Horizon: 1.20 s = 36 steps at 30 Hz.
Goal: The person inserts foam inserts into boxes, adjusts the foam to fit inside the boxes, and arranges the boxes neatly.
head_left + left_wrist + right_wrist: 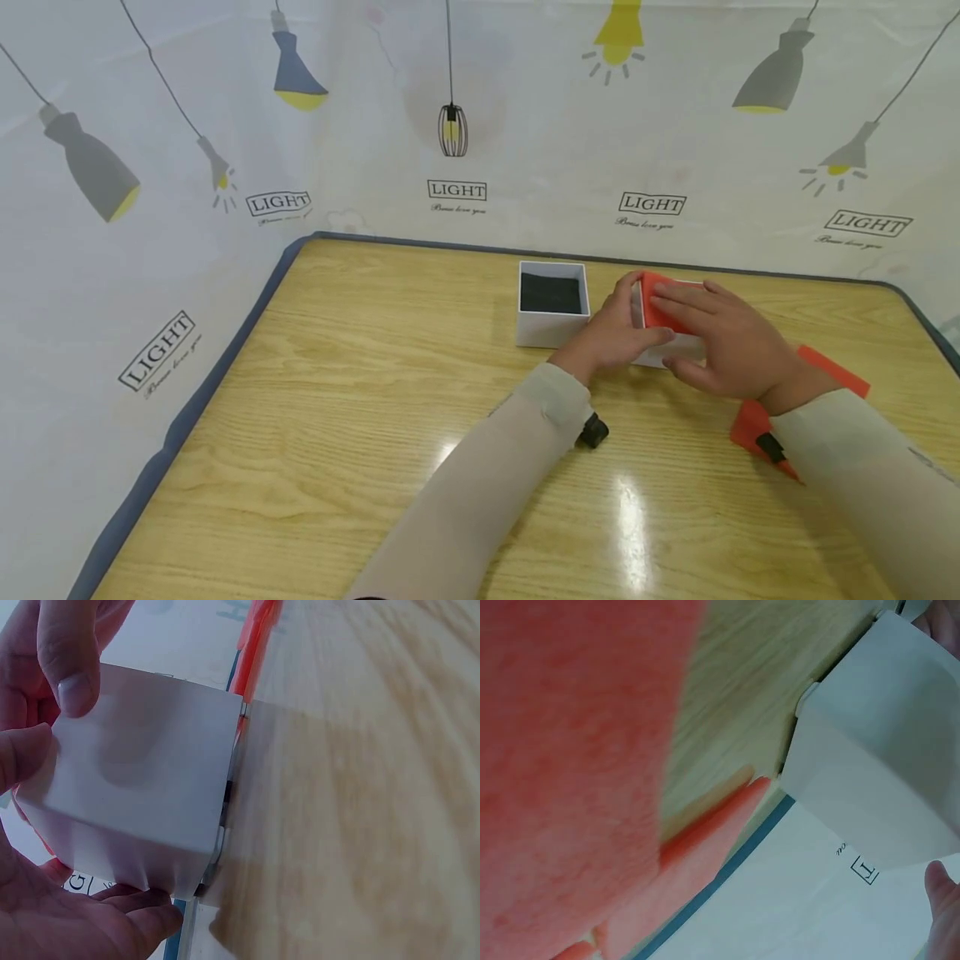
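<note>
Head view: the red cloth (654, 315) lies in the right box (686, 346), toward the far edge of the table (375, 350); it looks soft and light, easiest to take by its edges. The right hand (729, 337) lays nearly straight fingers across it; the left hand (611, 331) grips the box's left side. Black cloth (550, 293) sits in the left box (551, 331).

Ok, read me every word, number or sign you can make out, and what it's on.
"LIGHT": five times, framed, on the white wall sheet, head view.
"love you": script beneath, same sheet; the word before it is too blurred to read.
"G": cut-off print, left wrist view; other wrist-view fragments are too partial to read.
White box being held, other white box: no lettering visible.
</note>
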Tool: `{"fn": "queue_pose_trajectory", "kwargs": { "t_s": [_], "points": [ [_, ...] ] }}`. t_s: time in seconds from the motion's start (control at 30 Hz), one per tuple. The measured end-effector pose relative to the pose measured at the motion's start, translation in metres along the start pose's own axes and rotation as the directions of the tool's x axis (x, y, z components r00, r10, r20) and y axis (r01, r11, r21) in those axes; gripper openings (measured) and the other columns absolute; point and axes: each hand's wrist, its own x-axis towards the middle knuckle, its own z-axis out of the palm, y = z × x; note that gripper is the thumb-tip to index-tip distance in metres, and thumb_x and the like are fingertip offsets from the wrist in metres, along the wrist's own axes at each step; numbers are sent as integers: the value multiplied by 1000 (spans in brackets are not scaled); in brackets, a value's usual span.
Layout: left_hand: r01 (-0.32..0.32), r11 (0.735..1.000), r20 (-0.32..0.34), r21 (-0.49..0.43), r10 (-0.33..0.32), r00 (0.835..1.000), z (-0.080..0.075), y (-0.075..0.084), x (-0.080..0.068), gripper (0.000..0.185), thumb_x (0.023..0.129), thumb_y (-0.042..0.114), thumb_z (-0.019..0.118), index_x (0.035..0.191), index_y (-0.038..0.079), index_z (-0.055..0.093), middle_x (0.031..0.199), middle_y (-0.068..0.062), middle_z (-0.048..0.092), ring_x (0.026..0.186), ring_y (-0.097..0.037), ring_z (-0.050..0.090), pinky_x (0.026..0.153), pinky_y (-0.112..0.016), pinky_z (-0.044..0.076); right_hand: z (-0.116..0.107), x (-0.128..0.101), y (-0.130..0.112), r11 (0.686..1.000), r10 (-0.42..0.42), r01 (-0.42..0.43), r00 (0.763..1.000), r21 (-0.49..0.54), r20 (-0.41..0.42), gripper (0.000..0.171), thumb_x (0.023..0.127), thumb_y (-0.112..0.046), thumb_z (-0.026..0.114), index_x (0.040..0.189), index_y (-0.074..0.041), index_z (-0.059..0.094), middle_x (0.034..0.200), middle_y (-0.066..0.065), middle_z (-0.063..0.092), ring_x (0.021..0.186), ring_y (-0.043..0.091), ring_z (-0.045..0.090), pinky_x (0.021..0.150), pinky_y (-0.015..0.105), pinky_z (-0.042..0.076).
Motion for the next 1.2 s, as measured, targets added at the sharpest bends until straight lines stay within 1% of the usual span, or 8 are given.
{"fn": "queue_pose_trajectory", "kwargs": {
  "t_s": [0.17, 0.37, 0.43, 0.63, 0.77, 0.97, 1.07, 1.2],
  "points": [
    [-5, 1000, 3, 10, 4, 1000, -1, -1, 1, 94, 95, 34, 78, 167, 31, 18, 162, 5, 42, 144, -14, 44, 122, -36, 37, 2, 5, -1, 1000, 14, -14, 999, 3, 51, 74, 79, -21, 81, 147, -1, 59, 153, 15, 57, 140, 37, 53, 126, 60, 25],
    [5, 1000, 7, 18, -5, 1000, -1, 2, -2, 94, 95, 35, 78, 167, 34, 17, 164, 5, 40, 147, -14, 42, 123, -38, 35, 2, 4, 1, 1000, 24, -23, 998, -21, 62, 71, 80, -22, 81, 144, 0, 61, 150, 17, 60, 138, 38, 55, 123, 63, 29],
    [10, 1000, 7, 18, -10, 1000, -1, 2, -2, 94, 95, 36, 78, 167, 35, 17, 164, 5, 40, 147, -15, 42, 123, -38, 35, 2, 4, 1, 1000, 20, -19, 998, -25, 65, 70, 80, -23, 81, 143, 1, 62, 149, 17, 61, 137, 38, 55, 123, 62, 29],
    [20, 1000, 6, 14, -20, 1000, -1, 2, -3, 93, 96, 36, 77, 167, 35, 17, 165, 6, 38, 150, -15, 40, 125, -39, 34, 2, 2, 2, 1000, 14, -11, 994, -24, 110, 69, 80, -23, 80, 142, 0, 63, 149, 18, 61, 138, 38, 54, 127, 58, 24],
    [22, 1000, 7, 9, -22, 1000, -1, 3, -4, 93, 96, 35, 77, 167, 36, 17, 168, 7, 35, 152, -14, 38, 126, -40, 32, 2, 3, 1, 999, 31, -28, 989, -23, 142, 66, 81, -23, 80, 141, -1, 64, 147, 18, 62, 137, 37, 55, 124, 61, 27],
    [18, 1000, 7, 10, -18, 1000, -1, 3, -3, 93, 96, 35, 77, 167, 36, 17, 167, 6, 37, 152, -14, 39, 125, -39, 33, 0, 6, 0, 999, 49, -45, 982, -28, 185, 63, 81, -23, 80, 139, -2, 65, 145, 19, 64, 134, 38, 58, 121, 64, 28],
    [22, 1000, 7, 7, -22, 1000, -1, 4, -4, 93, 96, 34, 78, 167, 36, 18, 167, 6, 37, 151, -14, 39, 125, -39, 33, -2, 7, 1, 998, 53, -47, 981, -33, 188, 63, 82, -24, 80, 139, -2, 65, 144, 19, 64, 134, 39, 58, 121, 65, 27],
    [31, 999, 7, 10, -32, 999, -1, 4, -4, 93, 95, 35, 78, 167, 36, 18, 166, 6, 38, 149, -15, 41, 125, -40, 34, -6, 6, 2, 997, 63, -56, 984, -44, 169, 63, 82, -25, 79, 139, -1, 66, 143, 18, 65, 136, 39, 56, 120, 67, 28]
  ]
}}
